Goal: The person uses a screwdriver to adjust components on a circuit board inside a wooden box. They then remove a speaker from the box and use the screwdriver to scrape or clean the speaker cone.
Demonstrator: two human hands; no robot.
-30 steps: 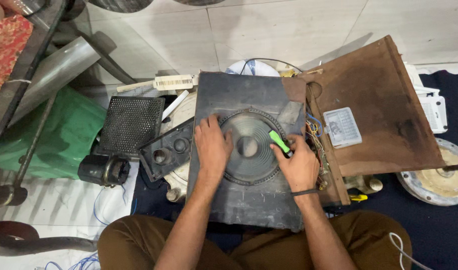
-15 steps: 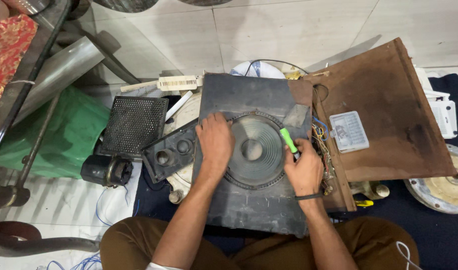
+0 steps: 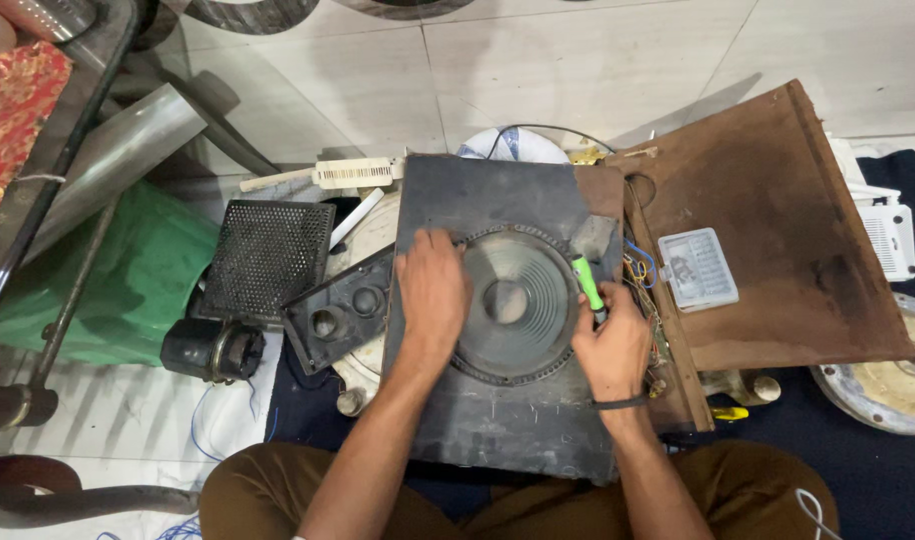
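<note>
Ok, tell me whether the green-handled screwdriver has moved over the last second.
Yes. The green-handled screwdriver in the right hand has shifted right, from over the speaker cone to its right rim.

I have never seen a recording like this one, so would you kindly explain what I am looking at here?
There is no machine: a head-worn camera looks down at a seated person's own two hands. On the floor before them lies a dark panel with a round speaker cone set in it. The left hand rests flat on the cone's left rim. The right hand holds a green-handled tool, probably a screwdriver, at the right rim. Around them lie a black mesh grille, a brown wooden board, a green cloth and a small dark motor-like part.
</note>
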